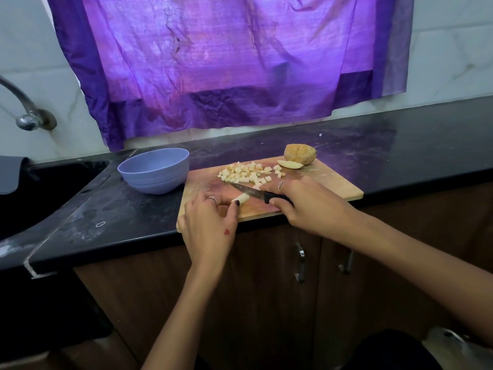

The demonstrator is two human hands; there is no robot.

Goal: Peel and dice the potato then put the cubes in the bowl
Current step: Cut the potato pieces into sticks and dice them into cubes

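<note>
On the wooden cutting board [328,182] my left hand [208,222] pinches a pale potato strip [242,198] at the board's front. My right hand [306,204] grips a black-handled knife [256,193], its forefinger laid along the blade, and the blade rests across the strip's right end. A pile of potato cubes [249,172] lies behind the knife. A cut potato slice [289,164] and a larger potato piece [300,154] sit at the board's far right corner. The blue bowl [156,169] stands left of the board; I see nothing inside it.
The board lies on a black counter [400,145] and overhangs its front edge. A dark sink [53,188] with a metal tap [26,113] is at the left. Purple cloth [226,62] hangs on the wall behind. Brown cabinet doors with handles [300,263] are below.
</note>
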